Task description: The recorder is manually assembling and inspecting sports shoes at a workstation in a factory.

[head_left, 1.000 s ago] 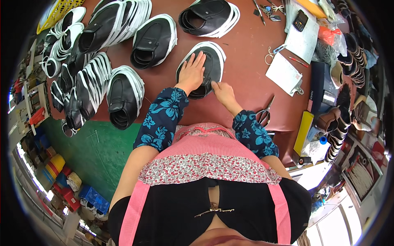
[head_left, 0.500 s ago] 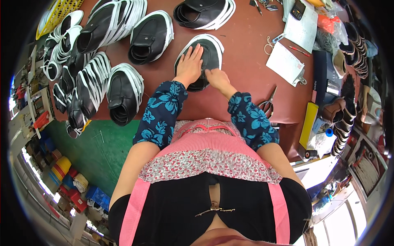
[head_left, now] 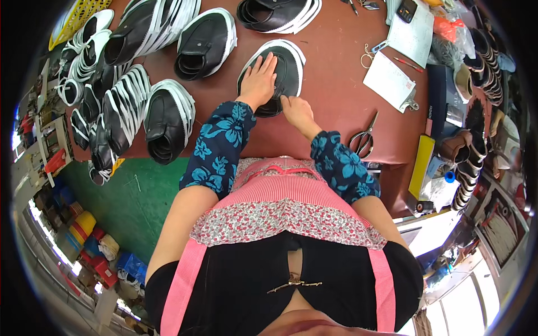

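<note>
A black leather shoe upper (head_left: pixel 288 71) with a white, jagged-cut border lies on the table in front of me, its rounded toe pointing away. My left hand (head_left: pixel 259 82) rests flat on its left side, fingers stretched out and slightly apart. At the right of its heel opening, my right hand (head_left: pixel 298 115) is closed, with thumb and curled fingers pinching the edge of the upper. The inside of that opening is mostly covered by my hands. Another white layer peeks out beneath the upper's right rim.
Stacked black-and-white uppers (head_left: pixel 171 120) stand to the left, with another stack (head_left: pixel 277 14) beyond. On the right of the reddish-brown table (head_left: pixel 330 73) lie scissors (head_left: pixel 363 137), a clipboard with paper (head_left: pixel 389 81), a red pen (head_left: pixel 408 64) and a blue box (head_left: pixel 443 95).
The whole view has shifted slightly, so the table items sit higher in the picture. My right hand has slid a little toward me along the upper's edge; my left hand stays flat on it.
</note>
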The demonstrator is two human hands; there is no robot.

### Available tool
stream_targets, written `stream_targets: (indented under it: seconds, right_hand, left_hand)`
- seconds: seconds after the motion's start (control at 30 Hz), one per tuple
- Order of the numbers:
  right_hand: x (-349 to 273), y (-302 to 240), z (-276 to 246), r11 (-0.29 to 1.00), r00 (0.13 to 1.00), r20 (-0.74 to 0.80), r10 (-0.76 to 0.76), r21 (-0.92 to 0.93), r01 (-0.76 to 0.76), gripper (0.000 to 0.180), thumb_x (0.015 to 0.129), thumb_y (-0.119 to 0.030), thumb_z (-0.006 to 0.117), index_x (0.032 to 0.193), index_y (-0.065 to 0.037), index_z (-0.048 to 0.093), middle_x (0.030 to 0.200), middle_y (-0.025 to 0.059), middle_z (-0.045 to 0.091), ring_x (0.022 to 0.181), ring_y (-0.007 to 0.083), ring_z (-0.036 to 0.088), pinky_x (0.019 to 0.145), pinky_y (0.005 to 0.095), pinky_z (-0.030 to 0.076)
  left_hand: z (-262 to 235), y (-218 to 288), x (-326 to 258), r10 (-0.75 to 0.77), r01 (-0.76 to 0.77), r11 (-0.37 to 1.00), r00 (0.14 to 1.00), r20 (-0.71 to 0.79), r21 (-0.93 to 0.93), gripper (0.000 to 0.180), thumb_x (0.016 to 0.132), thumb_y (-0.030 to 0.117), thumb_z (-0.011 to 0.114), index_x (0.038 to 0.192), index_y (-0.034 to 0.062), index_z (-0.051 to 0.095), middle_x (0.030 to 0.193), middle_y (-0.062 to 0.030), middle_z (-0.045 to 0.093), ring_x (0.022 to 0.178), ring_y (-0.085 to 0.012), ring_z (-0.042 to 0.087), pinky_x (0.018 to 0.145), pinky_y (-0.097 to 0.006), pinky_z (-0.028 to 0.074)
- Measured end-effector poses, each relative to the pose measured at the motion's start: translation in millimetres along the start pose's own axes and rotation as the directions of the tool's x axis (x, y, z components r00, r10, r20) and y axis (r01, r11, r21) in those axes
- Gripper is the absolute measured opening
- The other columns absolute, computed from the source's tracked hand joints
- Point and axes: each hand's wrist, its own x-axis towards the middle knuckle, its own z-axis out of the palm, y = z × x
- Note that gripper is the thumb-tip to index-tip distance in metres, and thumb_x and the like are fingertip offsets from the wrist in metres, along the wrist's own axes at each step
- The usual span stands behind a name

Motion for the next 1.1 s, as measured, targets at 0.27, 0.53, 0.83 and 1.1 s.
stream_targets:
  seconds: [0.27,0.53,0.83,1.1]
  right_hand:
    - [10.8,7.6,16.1,0.992,0.99,-0.098,0.106,0.08,-0.098,0.062,0.111,-0.05,0.048,0.1,0.003,0.078,0.101,0.0321,0.076,0.101,0.0542,0.073,0.095,0.0595,0.057]
    - [-47.8,37.2,11.8,0.918,0.998,-0.054,-0.017,0.395,0.037,0.05,0.112,-0.043,0.065,0.09,0.0,0.074,0.079,0.0098,0.069,0.075,0.022,0.062,0.076,0.0413,0.053]
    - [7.6,18.9,-33.3,0.943,0.963,-0.116,-0.241,0.206,0.261,0.05,0.112,-0.047,0.063,0.093,-0.002,0.074,0.083,0.0215,0.074,0.077,0.0394,0.072,0.073,0.0516,0.055]
    - [64.1,6.9,-38.8,0.995,0.933,-0.358,-0.028,-0.096,-0.007,0.05,0.11,-0.052,0.059,0.099,-0.006,0.075,0.094,0.0265,0.078,0.094,0.0513,0.074,0.083,0.0594,0.059]
  left_hand:
    - [5.0,5.3,1.4,0.009,-0.01,0.999,1.0,-0.014,-0.034,0.062,0.116,0.032,0.048,0.175,0.0188,0.036,0.185,-0.0018,0.03,0.166,-0.0361,0.034,0.129,-0.059,0.038]
    - [-60.3,-15.1,-20.9,-0.226,0.053,0.809,0.947,-0.226,-0.586,0.038,0.119,0.03,0.049,0.138,0.008,0.074,0.142,-0.0176,0.073,0.136,-0.0385,0.064,0.116,-0.045,0.048]
    - [-28.6,60.6,-125.3,-0.008,-0.069,0.984,0.902,-0.431,-0.163,0.031,0.092,0.039,0.086,0.104,0.0121,0.077,0.108,-0.0018,0.069,0.108,-0.025,0.063,0.096,-0.049,0.045]
    - [-19.7,66.7,-118.4,0.007,-0.049,0.988,0.962,-0.271,-0.146,0.014,0.096,0.027,0.081,0.097,0.0131,0.078,0.098,0.0013,0.065,0.099,-0.0226,0.062,0.096,-0.047,0.039]
